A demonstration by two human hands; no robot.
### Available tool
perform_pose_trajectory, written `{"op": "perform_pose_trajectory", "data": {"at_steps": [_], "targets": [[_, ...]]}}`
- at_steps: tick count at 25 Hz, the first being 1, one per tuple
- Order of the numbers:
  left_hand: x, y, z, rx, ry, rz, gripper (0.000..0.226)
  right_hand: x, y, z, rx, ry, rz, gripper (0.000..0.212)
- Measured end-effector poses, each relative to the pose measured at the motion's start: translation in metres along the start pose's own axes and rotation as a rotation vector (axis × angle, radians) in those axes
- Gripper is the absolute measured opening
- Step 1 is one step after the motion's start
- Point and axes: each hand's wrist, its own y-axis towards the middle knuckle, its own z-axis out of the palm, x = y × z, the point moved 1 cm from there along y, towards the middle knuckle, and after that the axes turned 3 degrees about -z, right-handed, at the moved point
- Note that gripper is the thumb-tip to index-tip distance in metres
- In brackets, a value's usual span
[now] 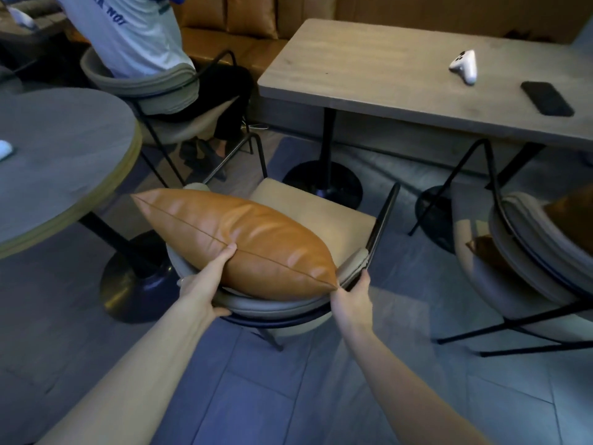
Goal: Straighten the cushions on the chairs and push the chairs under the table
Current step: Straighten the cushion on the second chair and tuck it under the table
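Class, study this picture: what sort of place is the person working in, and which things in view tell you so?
Probably a café or lounge seating area. Several small pedestal tables, such as the rectangular table, stand close together with matching padded chairs, and a tan upholstered bench with back cushions runs along the wall.

Only readable text I can find is on the back of the white short-sleeved shirt [128, 30] worn by the person sitting at the top left. It's dark blue capital lettering, showing upside down from this angle, and only a fragment is in view, something like "NOI" with a couple of letters before it that I can't make out. The black phone [547, 98] and white game controller [464, 66] on the table [369, 72] show no legible markings.
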Motion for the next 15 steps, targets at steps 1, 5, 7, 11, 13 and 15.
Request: {"op": "perform_pose_trajectory", "data": {"at_steps": [1,5,7,11,13,15], "targets": [[-0.002,0.002,0.012,0.0,-0.013,-0.008,0.162,-0.001,0.007,-0.001,0.018,0.019,0.012,0.088],[-0.019,0.01,0.053,0.003,-0.045,-0.06,0.145,-0.013,0.075,-0.01,0.011,-0.018,0.026,0.085],[-0.029,0.016,0.067,0.009,-0.042,-0.067,0.142,0.003,0.089,-0.017,0.012,-0.075,0.016,0.078],[-0.057,0.034,0.092,0.057,-0.032,-0.081,0.145,0.055,0.085,-0.028,-0.033,-0.174,-0.011,0.066],[-0.07,0.04,0.105,0.094,-0.005,-0.089,0.141,0.071,0.091,-0.029,-0.099,-0.205,0.01,0.062],[-0.077,0.041,0.113,0.145,0.008,-0.107,0.142,0.078,0.098,-0.027,-0.203,-0.196,0.088,0.072]]}}
